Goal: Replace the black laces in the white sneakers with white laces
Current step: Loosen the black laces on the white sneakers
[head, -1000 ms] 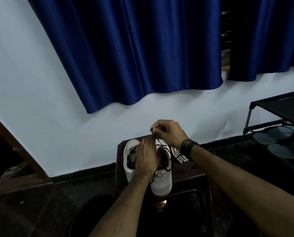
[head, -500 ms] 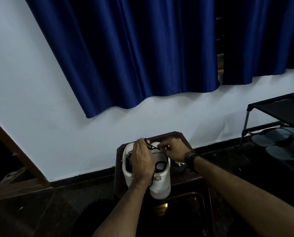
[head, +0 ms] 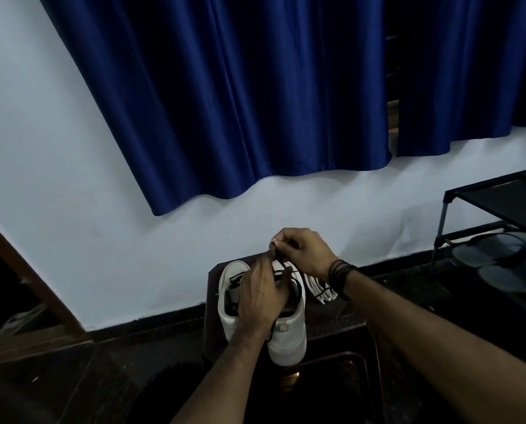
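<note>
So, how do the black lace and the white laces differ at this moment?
The black lace is threaded in the right white sneaker; the white laces lie loose on the dark stool beside it. The right hand pinches the black lace, lifted; no hand touches the white laces. Both are shoelaces.

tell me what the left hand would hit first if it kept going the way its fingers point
The left hand points up and away over the white sneakers, toward the right hand, which pinches the black lace. It would likely meet that hand's fingers first; beyond them is the white wall. Depth is unclear.
</note>
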Demonstrator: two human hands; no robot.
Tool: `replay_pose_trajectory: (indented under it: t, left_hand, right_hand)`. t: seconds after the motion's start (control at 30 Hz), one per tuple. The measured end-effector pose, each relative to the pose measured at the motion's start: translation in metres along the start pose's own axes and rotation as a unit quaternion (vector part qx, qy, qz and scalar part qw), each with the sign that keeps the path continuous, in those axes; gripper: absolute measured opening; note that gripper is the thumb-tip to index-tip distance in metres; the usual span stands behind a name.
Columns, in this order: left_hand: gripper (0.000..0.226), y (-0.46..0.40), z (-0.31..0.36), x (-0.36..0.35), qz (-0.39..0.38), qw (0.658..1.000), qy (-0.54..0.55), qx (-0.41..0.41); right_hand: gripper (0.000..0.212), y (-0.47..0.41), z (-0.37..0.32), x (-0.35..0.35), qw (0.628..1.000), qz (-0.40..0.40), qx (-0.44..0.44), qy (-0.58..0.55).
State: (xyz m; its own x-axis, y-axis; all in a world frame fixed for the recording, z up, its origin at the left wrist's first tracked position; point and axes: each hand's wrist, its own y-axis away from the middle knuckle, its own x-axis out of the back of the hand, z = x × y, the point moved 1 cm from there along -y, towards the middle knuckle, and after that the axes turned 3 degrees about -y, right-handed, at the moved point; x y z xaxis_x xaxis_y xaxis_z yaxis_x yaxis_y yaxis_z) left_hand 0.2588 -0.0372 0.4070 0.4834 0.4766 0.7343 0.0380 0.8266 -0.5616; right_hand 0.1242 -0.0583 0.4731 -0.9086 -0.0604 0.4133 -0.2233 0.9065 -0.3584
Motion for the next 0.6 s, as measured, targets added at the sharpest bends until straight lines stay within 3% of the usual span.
replay_pose_trajectory:
  t: [0.1,0.2,0.23,0.3,0.37,0.47,0.6]
  left_hand:
    - [0.014,-0.002,0.002,0.004,0.006,1.000,-0.014,-0.001]
    - [0.017,0.001,0.003,0.006,0.016,0.999,-0.028,-0.011]
    - [0.023,0.001,0.005,0.009,0.014,0.999,-0.034,0.002]
    - [0.020,0.001,0.007,0.010,0.044,0.997,-0.063,0.008]
    - [0.007,0.004,0.006,0.009,0.084,0.995,-0.059,0.011]
    - [0.020,0.006,0.005,0.009,0.092,0.995,-0.007,0.021]
    - [0.022,0.006,0.006,0.008,0.093,0.995,-0.014,0.020]
  right_hand:
    - [0.021,0.003,-0.012,-0.007,0.990,-0.068,0.016,-0.122]
    - [0.014,0.005,-0.005,-0.008,0.987,-0.033,-0.001,-0.155]
    - [0.012,0.006,0.003,-0.007,0.991,0.005,-0.022,-0.129]
    - [0.017,0.009,0.024,-0.002,0.997,0.049,-0.055,0.034]
    - [0.020,0.016,0.040,-0.001,0.984,-0.005,-0.069,0.166]
    - [0.018,0.023,0.052,-0.008,0.982,-0.065,-0.054,0.166]
    - [0.010,0.014,0.054,-0.011,0.982,-0.039,-0.053,0.179]
